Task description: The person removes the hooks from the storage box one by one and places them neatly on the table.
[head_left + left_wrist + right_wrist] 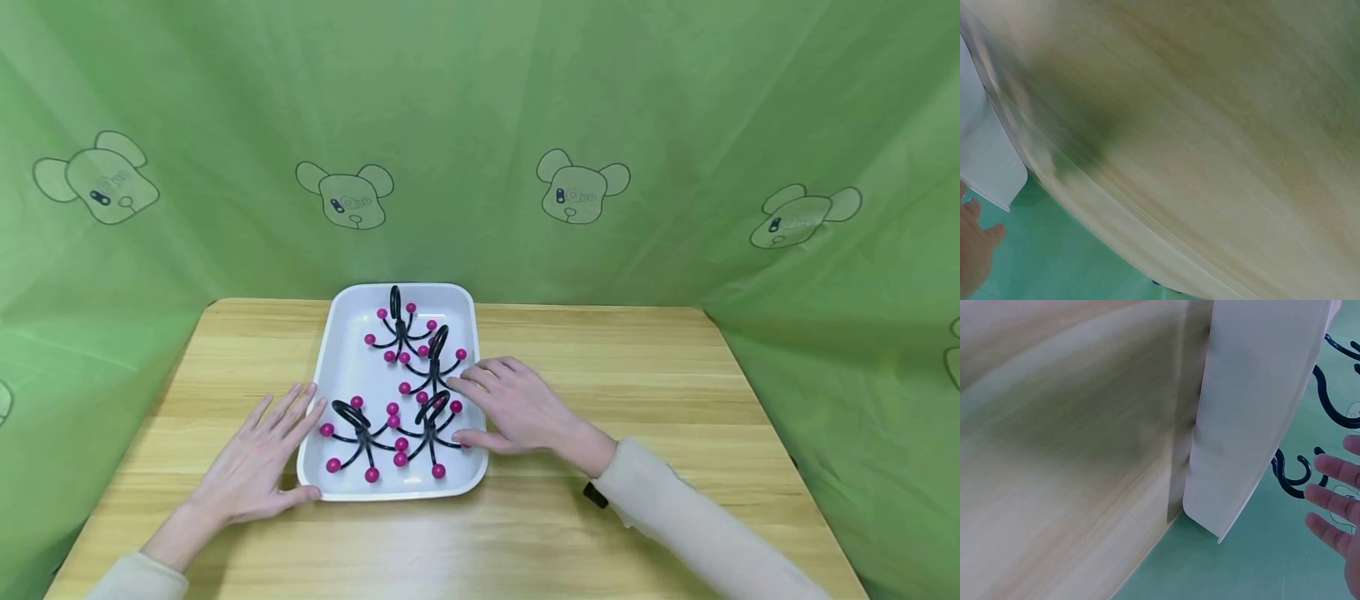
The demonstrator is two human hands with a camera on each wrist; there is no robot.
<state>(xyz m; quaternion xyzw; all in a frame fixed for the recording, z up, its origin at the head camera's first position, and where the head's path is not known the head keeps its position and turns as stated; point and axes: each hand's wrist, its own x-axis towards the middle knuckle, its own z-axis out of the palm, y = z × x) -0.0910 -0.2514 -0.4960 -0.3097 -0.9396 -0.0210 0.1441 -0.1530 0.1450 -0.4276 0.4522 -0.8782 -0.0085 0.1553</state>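
Several black claw-shaped massagers [363, 435] with looped handles and pink ball tips stand in a white rectangular tray [341, 367]. Two are towards the back, and two near the front edge. My left hand [251, 467] lies at the tray's left side, fingers spread, fingertips and thumb right at the rim. My right hand [517, 408] reaches over the right rim with its fingers extended, fingertips close beside the right-hand massagers [433, 367]. In the right wrist view, its fingers [1332, 503] are spread apart near the black loops [1288, 481] above the tray's wall.
The tray sits on a light wooden table [600, 358], close to its back edge. Behind and at both sides hangs a green curtain [465, 100] printed with mouse heads. A small black object [596, 495] shows under the right sleeve.
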